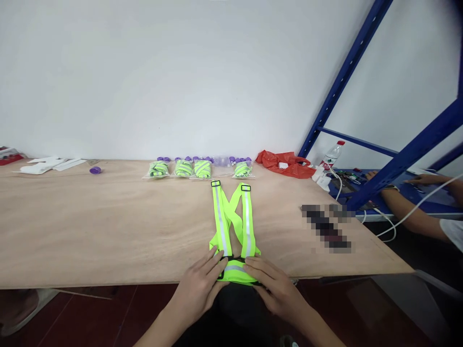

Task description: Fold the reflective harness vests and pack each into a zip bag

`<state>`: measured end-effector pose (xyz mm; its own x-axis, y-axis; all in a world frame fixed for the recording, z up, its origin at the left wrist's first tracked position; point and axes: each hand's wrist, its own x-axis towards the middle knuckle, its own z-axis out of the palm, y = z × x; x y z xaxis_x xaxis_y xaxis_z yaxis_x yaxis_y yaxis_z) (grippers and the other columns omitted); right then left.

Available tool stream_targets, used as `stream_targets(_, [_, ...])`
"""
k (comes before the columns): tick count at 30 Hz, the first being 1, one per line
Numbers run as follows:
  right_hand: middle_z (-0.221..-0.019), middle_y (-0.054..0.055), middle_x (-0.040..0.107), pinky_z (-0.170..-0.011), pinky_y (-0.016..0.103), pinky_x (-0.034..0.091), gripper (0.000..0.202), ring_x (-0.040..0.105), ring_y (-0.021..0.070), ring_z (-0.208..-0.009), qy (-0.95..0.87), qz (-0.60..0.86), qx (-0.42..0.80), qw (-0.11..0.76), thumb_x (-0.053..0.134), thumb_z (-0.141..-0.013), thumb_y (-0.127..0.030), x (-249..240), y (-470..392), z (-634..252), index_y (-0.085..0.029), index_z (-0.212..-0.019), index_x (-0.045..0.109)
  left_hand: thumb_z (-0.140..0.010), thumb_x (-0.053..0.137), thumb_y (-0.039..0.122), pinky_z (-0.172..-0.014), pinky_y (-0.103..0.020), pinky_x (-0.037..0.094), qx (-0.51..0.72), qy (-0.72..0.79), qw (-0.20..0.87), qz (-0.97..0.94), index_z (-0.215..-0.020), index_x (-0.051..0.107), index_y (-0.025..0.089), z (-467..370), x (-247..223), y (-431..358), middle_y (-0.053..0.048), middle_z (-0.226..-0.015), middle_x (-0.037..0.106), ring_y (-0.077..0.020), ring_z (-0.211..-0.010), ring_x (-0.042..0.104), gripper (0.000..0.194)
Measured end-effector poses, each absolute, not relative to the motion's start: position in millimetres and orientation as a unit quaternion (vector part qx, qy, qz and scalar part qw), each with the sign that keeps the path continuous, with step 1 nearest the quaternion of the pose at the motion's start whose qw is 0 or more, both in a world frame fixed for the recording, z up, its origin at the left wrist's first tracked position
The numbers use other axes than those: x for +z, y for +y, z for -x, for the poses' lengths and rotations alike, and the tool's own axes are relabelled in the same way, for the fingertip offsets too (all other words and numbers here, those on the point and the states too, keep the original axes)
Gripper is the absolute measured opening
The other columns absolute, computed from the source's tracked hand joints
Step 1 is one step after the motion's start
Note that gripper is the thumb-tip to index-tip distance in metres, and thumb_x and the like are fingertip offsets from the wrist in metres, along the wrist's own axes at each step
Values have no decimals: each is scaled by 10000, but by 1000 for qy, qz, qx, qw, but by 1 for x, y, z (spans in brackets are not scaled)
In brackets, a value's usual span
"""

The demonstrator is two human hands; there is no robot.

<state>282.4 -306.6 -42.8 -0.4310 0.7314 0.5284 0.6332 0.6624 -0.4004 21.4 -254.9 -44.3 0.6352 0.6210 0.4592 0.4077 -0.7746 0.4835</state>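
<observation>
A neon-yellow reflective vest point(248, 221) made of straps lies on the wooden table, its two shoulder straps stretching away from me and crossing in the middle. Silver stripes run along the straps, and black buckles sit at their far ends. At the table's near edge, my left hand point(200, 285) grips the left end of the waist belt, fingers on top and thumb beneath. My right hand point(278, 288) holds the belt's right end in the same manner. Parts of the belt are covered by my fingers.
Several clear bags with folded yellow vests point(202, 169) line the wall side, with purple items behind. A red plastic bag point(284, 164), a bottle point(332, 155) and a blue metal frame point(401, 168) stand right. Another person's arms point(405, 207) are beyond. White papers point(43, 165) lie left.
</observation>
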Motion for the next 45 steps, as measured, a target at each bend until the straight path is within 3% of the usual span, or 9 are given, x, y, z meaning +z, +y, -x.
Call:
stream_targets(4, [-1253, 83, 701, -1037, 365, 556, 482, 657, 199, -1186, -823, 414, 114, 371, 537, -903, -70, -38, -301, -285, -261, -1339, 617, -915, 663, 255, -1020, -428, 534, 333, 291, 196, -875, -1393, 598, 317, -24, -28, -249, -86, -1301, 689, -328, -1212, 648, 486])
stream_targets(7, [-1236, 79, 710, -1012, 367, 564, 393, 671, 209, -1157, -805, 431, 153, 378, 542, -934, -128, -31, -293, -286, -265, -1287, 647, -921, 650, 266, -838, -334, 563, 335, 294, 232, -865, -1270, 686, 326, -29, -11, -242, -78, -1112, 763, -292, -987, 733, 356])
stream_targets(11, [-1152, 82, 744, -911, 363, 586, 274, 707, 234, -1046, -763, 484, 232, 361, 550, -970, -286, -20, -274, -287, -240, -1210, 675, -920, 656, 330, -603, -262, 431, 336, 317, 234, -856, -923, 763, 290, -35, 2, -222, -50, -760, 740, -227, -626, 668, 115])
stream_targets(13, [-1113, 85, 753, -843, 355, 589, 284, 716, 243, -976, -735, 518, 255, 355, 546, -967, -349, -18, -263, -287, -227, -1184, 680, -931, 636, 365, -600, -265, 384, 325, 343, 250, -845, -778, 731, 255, -38, 3, -210, -51, -692, 707, -216, -585, 629, 212])
stream_targets(22, [-1005, 76, 762, -795, 343, 526, 324, 691, 258, -904, -682, 581, 294, 333, 527, -927, -423, -14, -238, -280, -181, -1028, 716, -1019, 346, 440, -747, -318, 430, 185, 442, 309, -822, -776, 673, 179, -52, 3, -190, -89, -868, 692, -240, -832, 640, 484])
stream_targets(30, [-912, 68, 672, -787, 335, 502, 305, 638, 225, -876, -741, 586, 171, 280, 445, -987, -341, -21, -242, -274, -200, -852, 679, -996, 457, 354, -778, -304, 446, 199, 435, 333, -813, -968, 673, 206, -51, 2, -192, -44, -970, 731, -225, -891, 658, 263])
stream_targets(37, [-1070, 117, 645, -843, 379, 518, 254, 602, 255, -998, -781, 547, 4, 300, 484, -973, -234, -36, -248, -269, -187, -1157, 653, -984, 529, 301, -865, -354, 479, 228, 411, 179, -864, -887, 691, 185, -50, -11, -197, -92, -1061, 661, -255, -1008, 620, 222])
stream_targets(41, [-1017, 117, 692, -856, 410, 495, 271, 601, 272, -989, -816, 499, -75, 283, 425, -976, -145, -43, -250, -264, -174, -1083, 672, -1033, 433, 254, -924, -356, 490, 209, 331, 155, -907, -994, 712, 192, -50, -14, -197, -79, -1080, 695, -233, -1027, 641, 289])
stream_targets(45, [-993, 100, 730, -824, 388, 514, 284, 648, 249, -939, -827, 494, -45, 265, 419, -1002, -168, -40, -252, -268, -183, -1058, 698, -960, 569, 512, -929, -342, 524, 171, 305, 182, -919, -1151, 700, 186, -42, -5, -200, -96, -1147, 712, -255, -1065, 666, 400])
